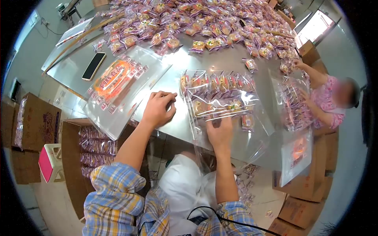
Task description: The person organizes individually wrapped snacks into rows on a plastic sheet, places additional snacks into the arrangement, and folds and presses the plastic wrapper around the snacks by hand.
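Note:
A large clear plastic bag [258,112] lies on the metal table, with a row of small wrapped snacks [214,83] in it and several more below that row. My right hand [220,131] reaches in under the clear film at the bag's lower part, near the second row; its fingertips are partly hidden by film and glare. Left of the bag, my left hand [160,108] rests at the table's edge with its fingers curled, and nothing shows in it. One wrapped snack [247,122] lies apart at the lower right of the rows.
A heap of wrapped snacks [189,19] covers the back. Flat printed bags [114,80] and a phone [94,66] lie at the left. A co-worker [325,96] handles another filled bag [293,102] at the right. An open carton [73,153] stands below left.

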The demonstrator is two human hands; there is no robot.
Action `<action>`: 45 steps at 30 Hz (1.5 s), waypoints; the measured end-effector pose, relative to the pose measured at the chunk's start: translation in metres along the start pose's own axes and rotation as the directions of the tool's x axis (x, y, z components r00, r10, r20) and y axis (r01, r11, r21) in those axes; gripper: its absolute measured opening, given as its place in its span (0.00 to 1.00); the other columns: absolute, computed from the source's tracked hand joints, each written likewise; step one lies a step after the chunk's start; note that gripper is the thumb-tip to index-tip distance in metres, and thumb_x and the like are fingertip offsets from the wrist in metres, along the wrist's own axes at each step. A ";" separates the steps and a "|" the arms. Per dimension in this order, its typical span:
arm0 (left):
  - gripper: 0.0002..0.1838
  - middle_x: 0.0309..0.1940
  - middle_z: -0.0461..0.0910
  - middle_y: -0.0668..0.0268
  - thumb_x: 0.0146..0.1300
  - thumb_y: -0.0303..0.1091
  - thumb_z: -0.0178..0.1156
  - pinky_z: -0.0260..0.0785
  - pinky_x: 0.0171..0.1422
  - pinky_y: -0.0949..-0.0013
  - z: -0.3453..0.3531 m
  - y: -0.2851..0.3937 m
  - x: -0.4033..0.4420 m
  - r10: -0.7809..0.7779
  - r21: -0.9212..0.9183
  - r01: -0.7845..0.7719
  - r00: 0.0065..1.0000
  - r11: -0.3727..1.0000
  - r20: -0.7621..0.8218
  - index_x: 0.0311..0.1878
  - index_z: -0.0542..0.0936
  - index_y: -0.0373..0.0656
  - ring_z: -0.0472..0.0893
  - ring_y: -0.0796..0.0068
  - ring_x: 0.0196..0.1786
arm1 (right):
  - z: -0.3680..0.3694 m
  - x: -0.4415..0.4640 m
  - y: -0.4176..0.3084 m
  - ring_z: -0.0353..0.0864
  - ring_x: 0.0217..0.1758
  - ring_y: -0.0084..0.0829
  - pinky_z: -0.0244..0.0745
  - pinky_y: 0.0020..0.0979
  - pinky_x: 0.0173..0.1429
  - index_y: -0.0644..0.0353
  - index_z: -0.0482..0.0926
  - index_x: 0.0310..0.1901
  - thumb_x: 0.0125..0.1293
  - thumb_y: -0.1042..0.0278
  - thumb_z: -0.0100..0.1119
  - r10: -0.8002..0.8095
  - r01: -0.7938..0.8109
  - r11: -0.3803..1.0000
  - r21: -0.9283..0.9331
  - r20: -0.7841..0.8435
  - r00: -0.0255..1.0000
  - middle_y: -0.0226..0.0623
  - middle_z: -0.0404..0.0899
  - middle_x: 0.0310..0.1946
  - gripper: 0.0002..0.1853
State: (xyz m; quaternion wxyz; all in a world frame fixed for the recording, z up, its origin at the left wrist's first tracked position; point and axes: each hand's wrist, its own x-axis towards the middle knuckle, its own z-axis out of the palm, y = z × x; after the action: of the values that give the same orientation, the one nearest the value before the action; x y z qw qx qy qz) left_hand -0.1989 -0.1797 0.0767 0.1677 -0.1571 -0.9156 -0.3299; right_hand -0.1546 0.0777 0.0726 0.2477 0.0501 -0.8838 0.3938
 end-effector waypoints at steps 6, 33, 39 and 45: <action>0.13 0.49 0.88 0.65 0.61 0.31 0.64 0.68 0.69 0.58 0.001 -0.002 0.001 0.008 -0.002 -0.007 1.000 1.000 0.018 0.49 0.86 0.44 0.82 0.64 0.56 | 0.014 0.001 -0.026 0.84 0.48 0.25 0.81 0.28 0.52 0.64 0.78 0.65 0.77 0.69 0.63 0.350 -0.360 0.684 0.635 0.147 0.925 0.40 0.81 0.56 0.19; 0.12 0.49 0.89 0.66 0.62 0.31 0.64 0.68 0.68 0.59 -0.001 0.001 0.002 0.005 0.002 -0.005 1.000 1.000 0.005 0.49 0.86 0.44 0.83 0.66 0.56 | 0.037 -0.015 -0.006 0.80 0.65 0.56 0.75 0.49 0.70 0.58 0.73 0.70 0.61 0.78 0.69 -0.021 -0.001 0.964 0.267 0.079 0.997 0.51 0.78 0.66 0.33; 0.11 0.48 0.89 0.68 0.62 0.31 0.64 0.68 0.68 0.59 0.001 -0.001 0.002 0.019 0.011 -0.019 1.000 1.000 -0.003 0.48 0.86 0.44 0.82 0.65 0.56 | -0.006 -0.006 -0.022 0.70 0.74 0.57 0.67 0.50 0.76 0.62 0.64 0.77 0.61 0.80 0.63 0.065 -0.090 0.994 0.055 0.348 0.935 0.55 0.68 0.75 0.40; 0.08 0.49 0.89 0.67 0.62 0.31 0.64 0.68 0.67 0.58 -0.003 0.000 0.003 0.014 -0.002 -0.014 1.000 1.000 -0.009 0.44 0.85 0.45 0.83 0.66 0.55 | -0.018 0.008 0.000 0.68 0.73 0.59 0.62 0.58 0.77 0.66 0.68 0.74 0.59 0.70 0.68 -0.175 0.211 0.915 -0.345 0.133 0.976 0.56 0.71 0.71 0.39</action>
State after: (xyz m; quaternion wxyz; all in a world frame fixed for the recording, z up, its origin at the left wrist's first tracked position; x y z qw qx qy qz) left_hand -0.2011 -0.1807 0.0806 0.1737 -0.1620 -0.9135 -0.3302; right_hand -0.1540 0.0909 0.0865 0.2462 0.1106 -0.9424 0.1975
